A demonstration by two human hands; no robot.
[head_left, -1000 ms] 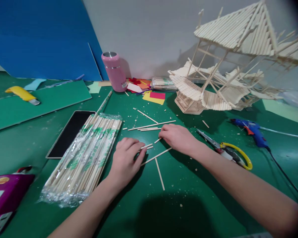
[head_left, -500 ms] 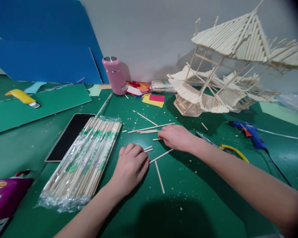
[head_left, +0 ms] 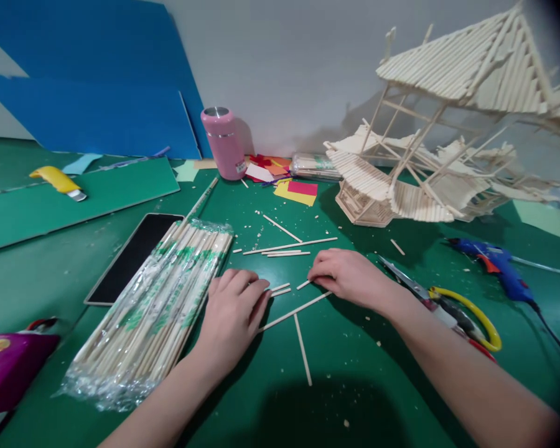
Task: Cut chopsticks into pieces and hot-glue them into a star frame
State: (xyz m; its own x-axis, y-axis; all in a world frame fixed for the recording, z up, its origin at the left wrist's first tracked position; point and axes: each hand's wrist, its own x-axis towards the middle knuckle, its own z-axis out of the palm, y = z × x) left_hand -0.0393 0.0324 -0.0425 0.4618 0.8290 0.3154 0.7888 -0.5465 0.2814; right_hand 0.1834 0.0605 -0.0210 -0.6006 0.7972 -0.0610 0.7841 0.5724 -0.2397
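Observation:
My left hand (head_left: 236, 311) is closed, palm down, just right of the plastic-wrapped bundle of sticks (head_left: 154, 305); two short stick ends (head_left: 280, 290) show beyond its fingertips. My right hand (head_left: 345, 274) pinches a short thin stick (head_left: 303, 285) near the middle of the green table (head_left: 354, 398). Between the hands a longer stick (head_left: 294, 311) lies slanted, with another stick (head_left: 303, 350) below it. Behind the hands lie a long stick (head_left: 289, 246), two shorter ones (head_left: 287, 253) and a slanted one (head_left: 282, 228).
A stick-built pavilion model (head_left: 420, 149) stands at the back right. Pliers (head_left: 448, 311) and a blue glue gun (head_left: 494, 264) lie at right. At left are a phone (head_left: 133, 258), a yellow cutter (head_left: 56, 179) and a purple box (head_left: 14, 373). A pink bottle (head_left: 224, 143) stands behind.
My right hand has moved down, away from the sticks at the back, with the short stick. The view has shifted slightly, showing more of the pliers.

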